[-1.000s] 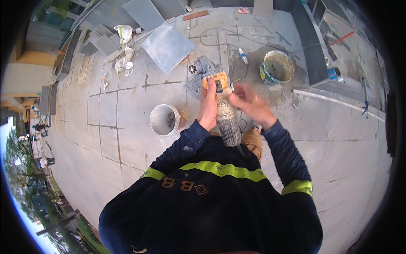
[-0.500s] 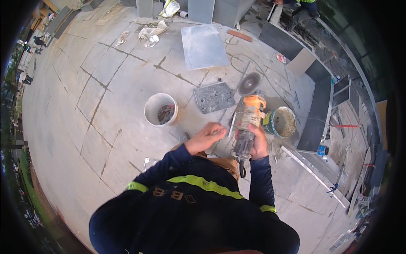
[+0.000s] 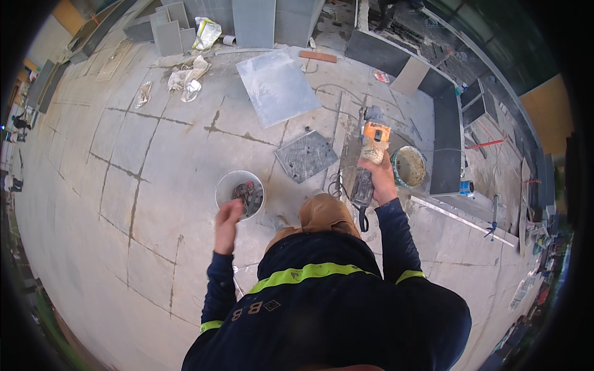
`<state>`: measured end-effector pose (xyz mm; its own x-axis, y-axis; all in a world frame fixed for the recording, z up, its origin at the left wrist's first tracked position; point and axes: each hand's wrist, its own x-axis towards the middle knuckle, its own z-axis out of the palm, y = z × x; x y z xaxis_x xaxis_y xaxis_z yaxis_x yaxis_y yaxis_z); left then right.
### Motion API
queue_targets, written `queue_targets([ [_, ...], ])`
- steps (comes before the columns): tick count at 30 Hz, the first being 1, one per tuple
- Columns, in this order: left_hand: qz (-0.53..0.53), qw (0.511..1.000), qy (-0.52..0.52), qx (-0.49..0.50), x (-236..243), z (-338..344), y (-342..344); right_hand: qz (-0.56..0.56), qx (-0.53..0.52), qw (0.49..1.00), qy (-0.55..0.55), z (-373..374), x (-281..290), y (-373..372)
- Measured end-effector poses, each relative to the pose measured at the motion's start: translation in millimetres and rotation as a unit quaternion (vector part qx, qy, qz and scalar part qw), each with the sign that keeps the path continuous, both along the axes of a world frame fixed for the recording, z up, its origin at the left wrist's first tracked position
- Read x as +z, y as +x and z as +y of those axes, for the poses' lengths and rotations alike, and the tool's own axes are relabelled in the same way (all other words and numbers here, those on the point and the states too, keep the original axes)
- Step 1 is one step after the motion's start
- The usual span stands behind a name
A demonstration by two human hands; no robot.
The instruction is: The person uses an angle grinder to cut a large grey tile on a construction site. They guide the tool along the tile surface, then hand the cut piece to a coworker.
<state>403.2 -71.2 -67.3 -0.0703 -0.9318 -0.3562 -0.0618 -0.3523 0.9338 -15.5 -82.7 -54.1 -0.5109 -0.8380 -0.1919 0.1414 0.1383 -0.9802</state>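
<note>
Nearest the body, below the brown trouser knees (image 3: 327,215), the dark jacket (image 3: 346,303) carries a yellow-green band. The right hand (image 3: 382,179) has its fingers clamped around the grip of an orange-and-grey angle grinder (image 3: 375,133), which is held right of the knees, head pointing away. The left hand (image 3: 228,221) overlaps the near rim of a white bucket (image 3: 218,190) of dark scraps — its fingers are blurred, and whether they are apart or together cannot be told. Beyond the knees lies a dark speckled tile (image 3: 306,156); a crusted bucket (image 3: 420,166) stands right of the grinder. Farther off: a large grey slab (image 3: 277,86), a reddish-brown bar (image 3: 318,56) and upright panels (image 3: 253,21).
</note>
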Motion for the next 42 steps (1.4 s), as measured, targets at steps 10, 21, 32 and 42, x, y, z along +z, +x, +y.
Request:
queue_targets([
  [10, 0.113, 0.991, 0.014, -0.071, 46.9, -185.3, -260.2, 0.519, 0.032, 0.849, 0.100, -113.2, 10.0, 77.0],
  [21, 0.185, 0.974, 0.109, 0.076, 11.3, -280.5, -249.3, 0.602, 0.095, 0.790, 0.070, -192.7, -0.2, 96.2],
  [32, 0.216, 0.918, 0.261, -0.207, -66.6, -422.2, -193.8, -0.345, 0.196, 0.910, 0.122, -283.7, -54.6, 81.1],
  [42, 0.153, 0.799, 0.392, -0.429, -207.9, -550.1, -188.5, -0.155, -0.104, 0.956, 0.226, -377.4, -162.1, 165.0],
])
